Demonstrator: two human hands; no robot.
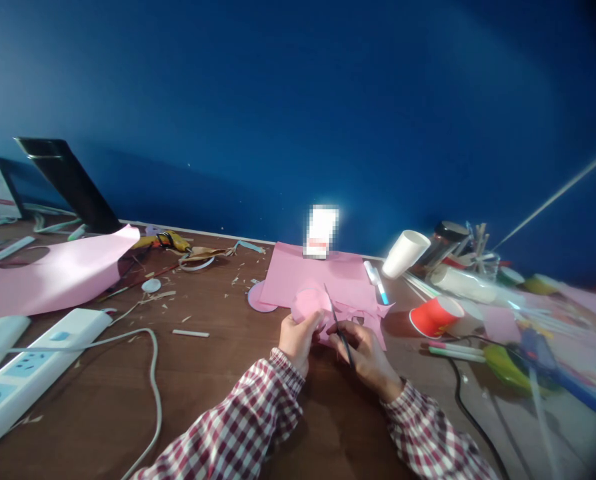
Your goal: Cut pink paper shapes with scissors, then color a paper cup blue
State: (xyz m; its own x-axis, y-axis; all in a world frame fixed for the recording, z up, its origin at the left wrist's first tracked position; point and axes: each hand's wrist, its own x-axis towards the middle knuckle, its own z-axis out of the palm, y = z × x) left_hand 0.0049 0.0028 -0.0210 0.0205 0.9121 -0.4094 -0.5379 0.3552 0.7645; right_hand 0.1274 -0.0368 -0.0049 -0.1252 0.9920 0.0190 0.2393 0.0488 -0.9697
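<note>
Obs: left hand [298,339] pinches pink paper disc [309,303] at its near rim; right hand [367,353] clamped on thin dark tool [339,328]. Paper judged light, floppy, tears easily: hold by rim

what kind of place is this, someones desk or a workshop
Likely a craft worktable set against a blue wall. A pink paper sheet, a red paper cup and markers lie on it. The left hand holds a pink cut-out, and the right hand holds a thin dark tool.
</note>
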